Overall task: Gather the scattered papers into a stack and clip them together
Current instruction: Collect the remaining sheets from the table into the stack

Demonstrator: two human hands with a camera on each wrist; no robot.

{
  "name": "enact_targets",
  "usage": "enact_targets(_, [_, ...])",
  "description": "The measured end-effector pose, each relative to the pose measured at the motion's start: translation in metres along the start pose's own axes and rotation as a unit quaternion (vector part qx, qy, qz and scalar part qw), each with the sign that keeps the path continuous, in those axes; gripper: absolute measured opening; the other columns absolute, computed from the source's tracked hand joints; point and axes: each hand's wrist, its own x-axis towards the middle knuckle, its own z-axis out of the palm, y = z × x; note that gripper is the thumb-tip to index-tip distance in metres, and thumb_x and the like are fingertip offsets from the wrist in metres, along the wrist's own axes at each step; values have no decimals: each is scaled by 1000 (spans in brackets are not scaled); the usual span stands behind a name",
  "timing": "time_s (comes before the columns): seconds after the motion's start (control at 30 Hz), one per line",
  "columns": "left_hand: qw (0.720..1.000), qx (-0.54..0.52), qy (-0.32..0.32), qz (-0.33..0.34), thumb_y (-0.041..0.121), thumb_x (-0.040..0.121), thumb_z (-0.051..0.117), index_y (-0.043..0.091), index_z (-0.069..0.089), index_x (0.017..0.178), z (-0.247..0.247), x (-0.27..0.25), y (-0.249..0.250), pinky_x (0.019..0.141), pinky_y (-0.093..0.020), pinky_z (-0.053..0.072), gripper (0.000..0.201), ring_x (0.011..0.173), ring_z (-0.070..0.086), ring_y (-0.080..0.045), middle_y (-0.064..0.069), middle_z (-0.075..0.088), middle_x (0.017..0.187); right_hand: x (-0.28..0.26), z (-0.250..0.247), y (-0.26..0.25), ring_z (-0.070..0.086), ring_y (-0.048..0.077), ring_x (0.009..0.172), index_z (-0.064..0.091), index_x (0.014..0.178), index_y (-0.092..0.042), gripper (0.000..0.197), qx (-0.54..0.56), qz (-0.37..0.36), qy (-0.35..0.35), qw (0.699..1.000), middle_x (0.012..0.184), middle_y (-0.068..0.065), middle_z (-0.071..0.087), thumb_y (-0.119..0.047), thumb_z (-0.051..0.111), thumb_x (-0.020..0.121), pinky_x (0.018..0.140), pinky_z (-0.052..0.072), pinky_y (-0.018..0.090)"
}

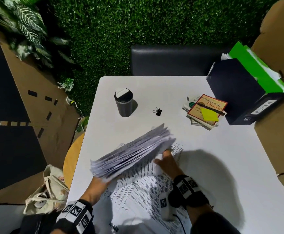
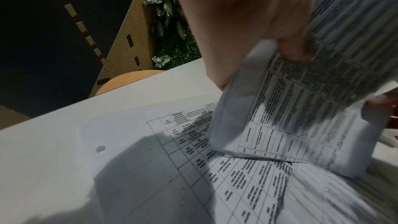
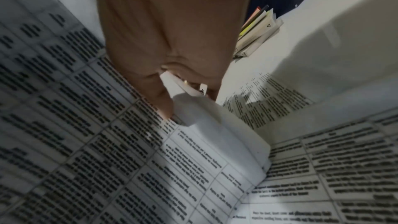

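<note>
A thick stack of printed papers [image 1: 131,152] hangs tilted above the white table [image 1: 214,157], blurred by motion. My left hand [image 1: 102,183] grips its lower left end; in the left wrist view the left hand [image 2: 286,48] has its thumb pressed on the stack [image 2: 280,108]. My right hand [image 1: 163,157] pinches the stack's right edge; the right wrist view shows the right hand [image 3: 185,94] with thumb and fingers closed on a curled paper edge [image 3: 204,125]. Loose printed sheets [image 1: 146,191] lie flat underneath. A black binder clip [image 1: 157,111] sits farther back.
A dark lidded cup [image 1: 123,102] stands at the back left. Books with a yellow note and a pen [image 1: 205,110] lie at the back right beside a dark file box [image 1: 239,88]. A cloth bag [image 1: 48,191] hangs off the table's left edge.
</note>
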Motion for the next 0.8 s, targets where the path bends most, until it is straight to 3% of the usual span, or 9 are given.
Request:
enact_targets(0.03, [1000,22,11,6,62,54,56,19,64,96,-1,1,1,64,-5,47,61,77,66,8,23,72,69,2,0,1,53,26,89,49,94,-5,20,9,-13,14,1000,85,8,54,10,53,81,74,50,27])
enact_targets(0.07, [999,27,29,23,20,83,74,22,64,93,-3,6,-4,68,-9,49,14,82,68,2,23,73,72,3,-1,6,54,27,94,51,106,-2,32,9,-36,33,999,95,11,57,12,55,78,77,50,22])
enact_targets(0.1, [997,29,61,28,-13,77,54,22,67,92,-6,7,2,75,-19,52,40,91,69,-10,17,76,78,2,-3,13,55,27,100,51,117,-3,45,-21,-53,52,997,106,11,58,11,60,75,79,49,15])
enact_targets(0.17, [994,10,100,41,20,75,79,17,69,97,-15,8,8,86,-37,54,25,100,68,-25,2,77,90,-6,-11,30,55,26,109,48,124,-16,61,-143,-27,69,987,123,8,56,-10,76,70,89,49,25])
enact_targets(0.27, [988,-2,130,88,14,87,67,17,62,120,-37,9,20,90,-32,52,33,104,67,-11,2,71,113,-33,-28,61,46,28,120,36,131,-22,82,-368,97,34,924,131,5,44,-32,81,63,98,41,45])
enact_targets(0.47, [977,-8,191,97,21,91,62,6,53,130,-93,-12,24,87,-26,50,43,112,61,-21,-12,62,128,-59,-38,98,48,25,122,30,136,-22,90,-460,123,25,879,132,2,52,-46,78,64,98,39,43])
enact_targets(0.63, [965,2,248,83,26,91,60,-7,62,104,-105,-54,29,53,-28,40,35,65,59,-19,-27,64,85,-50,-50,89,63,19,100,62,111,-18,32,-308,59,-48,949,110,5,69,-26,70,81,78,47,27])
enact_targets(0.77, [960,5,272,72,34,83,66,25,69,47,-121,-81,20,86,-38,49,36,44,59,-2,13,63,47,-43,-70,65,64,17,79,65,95,-14,33,-59,31,-102,993,90,1,69,-31,78,71,73,48,25])
enact_targets(0.8, [956,39,284,66,24,88,63,33,65,51,-129,-86,15,93,-21,45,39,43,57,7,22,60,43,-42,-73,58,67,20,83,66,99,-11,39,7,26,-92,995,92,4,71,-33,78,70,78,50,30])
